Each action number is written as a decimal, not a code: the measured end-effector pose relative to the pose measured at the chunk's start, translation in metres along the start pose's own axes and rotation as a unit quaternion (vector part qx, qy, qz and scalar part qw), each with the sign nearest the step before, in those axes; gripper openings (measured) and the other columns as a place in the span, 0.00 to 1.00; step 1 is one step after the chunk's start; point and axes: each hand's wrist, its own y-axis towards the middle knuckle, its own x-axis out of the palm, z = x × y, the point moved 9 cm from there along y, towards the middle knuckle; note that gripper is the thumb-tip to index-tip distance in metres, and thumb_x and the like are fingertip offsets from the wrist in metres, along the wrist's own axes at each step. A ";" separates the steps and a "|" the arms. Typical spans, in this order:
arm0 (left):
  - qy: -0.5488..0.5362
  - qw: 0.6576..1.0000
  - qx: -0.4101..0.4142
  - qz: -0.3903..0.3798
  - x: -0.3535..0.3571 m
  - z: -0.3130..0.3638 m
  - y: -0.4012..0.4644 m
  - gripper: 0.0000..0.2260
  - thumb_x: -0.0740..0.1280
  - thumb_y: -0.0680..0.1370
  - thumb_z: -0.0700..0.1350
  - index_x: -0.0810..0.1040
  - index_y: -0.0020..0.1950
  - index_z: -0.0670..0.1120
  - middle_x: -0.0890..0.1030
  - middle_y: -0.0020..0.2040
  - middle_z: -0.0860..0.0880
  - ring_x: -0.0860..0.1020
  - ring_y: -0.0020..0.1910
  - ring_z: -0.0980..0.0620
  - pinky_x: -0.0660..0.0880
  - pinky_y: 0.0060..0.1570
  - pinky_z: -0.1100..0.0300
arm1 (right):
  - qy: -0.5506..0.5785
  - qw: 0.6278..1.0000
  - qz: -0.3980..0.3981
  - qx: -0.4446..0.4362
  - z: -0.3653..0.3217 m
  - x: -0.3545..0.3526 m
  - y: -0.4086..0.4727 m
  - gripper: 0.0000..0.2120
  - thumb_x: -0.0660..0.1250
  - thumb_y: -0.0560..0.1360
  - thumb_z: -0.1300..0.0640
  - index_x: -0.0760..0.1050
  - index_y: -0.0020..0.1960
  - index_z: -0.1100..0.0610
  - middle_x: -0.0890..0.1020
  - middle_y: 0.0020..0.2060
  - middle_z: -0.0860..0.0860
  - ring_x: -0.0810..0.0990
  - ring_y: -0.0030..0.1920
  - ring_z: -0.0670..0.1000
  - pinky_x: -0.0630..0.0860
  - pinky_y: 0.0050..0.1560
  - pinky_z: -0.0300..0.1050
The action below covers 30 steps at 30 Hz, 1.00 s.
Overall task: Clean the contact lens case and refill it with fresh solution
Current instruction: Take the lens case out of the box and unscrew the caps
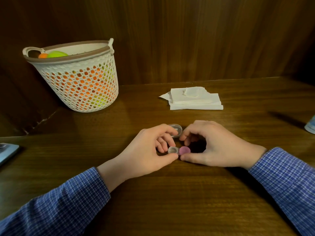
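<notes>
A small contact lens case (179, 150) lies on the wooden table between my hands. Its left well is open and clear; its right well carries a pink cap (185, 150). My left hand (150, 150) pinches the case's left end between thumb and fingers. My right hand (214, 143) pinches the right end at the pink cap. A clear oval container (176, 129) lies just behind my left fingers, partly hidden. A pale bottle (311, 126) shows only at the right edge.
A stack of white paper tissues (194, 99) lies behind the hands. A white mesh basket (81, 77) with orange and green items stands at the back left. A grey flat device (7, 152) sits at the left edge. A wooden wall rises behind.
</notes>
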 end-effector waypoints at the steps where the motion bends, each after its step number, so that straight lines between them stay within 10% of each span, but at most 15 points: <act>1: 0.001 1.000 -0.001 0.001 0.000 0.000 0.000 0.24 0.78 0.74 0.45 0.77 0.68 0.52 0.84 0.51 0.60 0.84 0.47 0.56 0.81 0.44 0.64 | -0.013 1.000 -0.002 0.003 -0.001 -0.001 0.000 0.22 0.67 0.69 0.27 0.80 0.54 0.40 0.81 0.42 0.35 0.79 0.46 0.39 0.77 0.43 0.35; 30: -0.013 1.000 -0.019 0.000 -0.001 -0.004 0.003 0.23 0.80 0.72 0.45 0.77 0.64 0.53 0.85 0.47 0.57 0.84 0.42 0.52 0.83 0.43 0.58 | 0.080 0.996 -0.043 -0.008 0.000 0.012 0.002 0.10 0.73 0.73 0.40 0.82 0.46 0.46 0.83 0.37 0.43 0.81 0.39 0.44 0.74 0.34 0.33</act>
